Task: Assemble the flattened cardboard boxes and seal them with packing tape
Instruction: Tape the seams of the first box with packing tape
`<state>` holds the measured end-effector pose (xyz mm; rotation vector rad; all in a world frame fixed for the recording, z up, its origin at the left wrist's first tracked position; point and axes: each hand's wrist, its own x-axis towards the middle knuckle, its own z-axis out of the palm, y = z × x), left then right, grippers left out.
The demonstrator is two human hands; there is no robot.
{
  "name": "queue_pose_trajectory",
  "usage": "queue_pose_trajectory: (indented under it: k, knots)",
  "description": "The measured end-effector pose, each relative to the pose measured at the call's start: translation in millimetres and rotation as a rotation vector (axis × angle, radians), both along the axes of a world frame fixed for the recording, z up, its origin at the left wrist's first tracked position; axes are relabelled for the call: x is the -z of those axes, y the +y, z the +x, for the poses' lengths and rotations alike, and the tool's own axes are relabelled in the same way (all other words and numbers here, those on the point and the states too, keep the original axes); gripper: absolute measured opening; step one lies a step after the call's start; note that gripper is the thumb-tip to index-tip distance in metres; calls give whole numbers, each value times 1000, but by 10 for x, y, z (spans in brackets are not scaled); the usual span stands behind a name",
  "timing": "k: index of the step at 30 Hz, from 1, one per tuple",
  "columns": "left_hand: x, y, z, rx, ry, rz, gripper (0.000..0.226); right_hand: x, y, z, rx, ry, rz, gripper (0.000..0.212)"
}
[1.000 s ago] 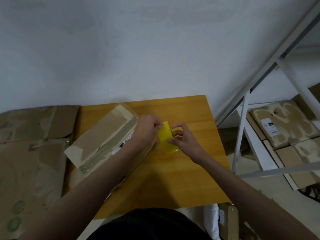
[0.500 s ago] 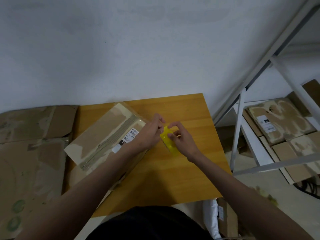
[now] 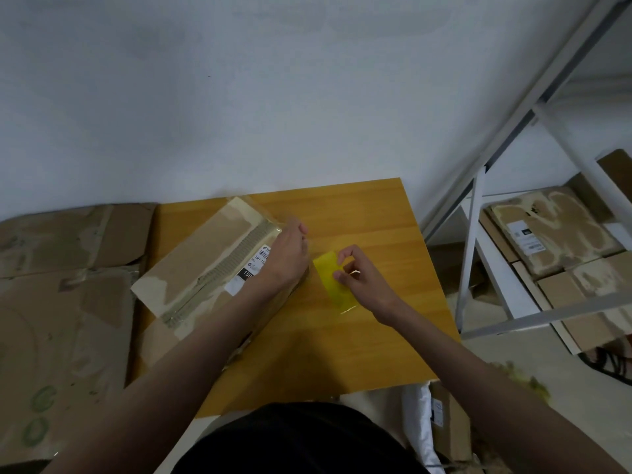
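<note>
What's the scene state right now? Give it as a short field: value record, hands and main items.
surface: wooden table against a white wall
box: cardboard box on the table's left part, taped, with a printed label
left hand: left hand rests on the box's right end; grip not clear
right hand: right hand pinches the yellow strip
yellow strip: just right of the box, above the table
left of table: flattened cardboard
right of table: metal shelf holding more boxes
</note>
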<state>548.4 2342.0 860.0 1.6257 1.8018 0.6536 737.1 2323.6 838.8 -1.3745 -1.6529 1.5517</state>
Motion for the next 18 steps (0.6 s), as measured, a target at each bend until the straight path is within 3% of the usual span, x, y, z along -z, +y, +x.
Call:
queue_pose_trajectory:
  k: [8,18]
  knots:
    - [-38,43,-150,111,-76,-49,8,40,-90,147,56,28,-72,10]
    - [-41,-51,-33,155,-258,-124,25,-38,-62,104,12,47,-60,13]
